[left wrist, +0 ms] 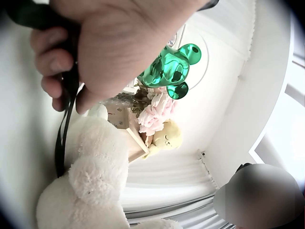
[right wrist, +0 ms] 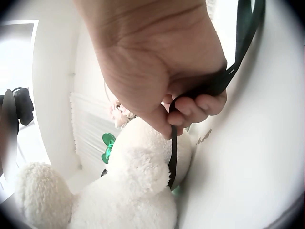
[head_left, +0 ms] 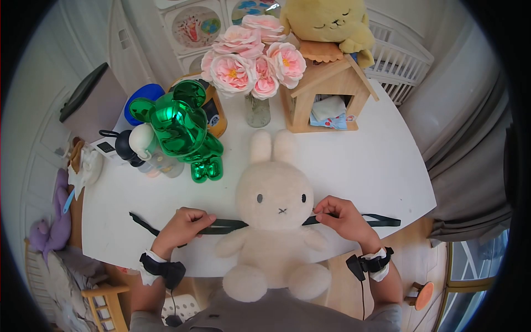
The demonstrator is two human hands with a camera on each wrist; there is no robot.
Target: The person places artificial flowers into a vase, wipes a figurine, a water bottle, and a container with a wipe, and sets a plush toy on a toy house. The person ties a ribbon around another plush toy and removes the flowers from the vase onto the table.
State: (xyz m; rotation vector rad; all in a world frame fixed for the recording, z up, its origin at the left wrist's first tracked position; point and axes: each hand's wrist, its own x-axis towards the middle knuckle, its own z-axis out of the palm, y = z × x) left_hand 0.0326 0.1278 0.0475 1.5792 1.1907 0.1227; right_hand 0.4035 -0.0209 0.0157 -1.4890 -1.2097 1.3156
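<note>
A cream plush bunny (head_left: 271, 243) sits at the table's front edge, facing the head camera, ears up. A dark green ribbon (head_left: 229, 223) passes behind its neck and comes out at both sides. On the bunny's left in the head view, my left hand (head_left: 185, 226) pinches one length of the ribbon between thumb and fingers. My right hand (head_left: 344, 219) pinches the other length close beside the bunny's cheek. Loose ribbon ends trail outward past both hands onto the table. In the right wrist view the ribbon (right wrist: 173, 160) runs from the curled fingers down behind the plush.
Behind the bunny stand a shiny green bear figure (head_left: 180, 127), bottles (head_left: 144, 144), a glass vase (head_left: 258, 110) of pink flowers and a wooden house (head_left: 326, 99). A yellow plush (head_left: 326, 22) sits on its roof. The white table's (head_left: 387, 177) curved edge runs along the right.
</note>
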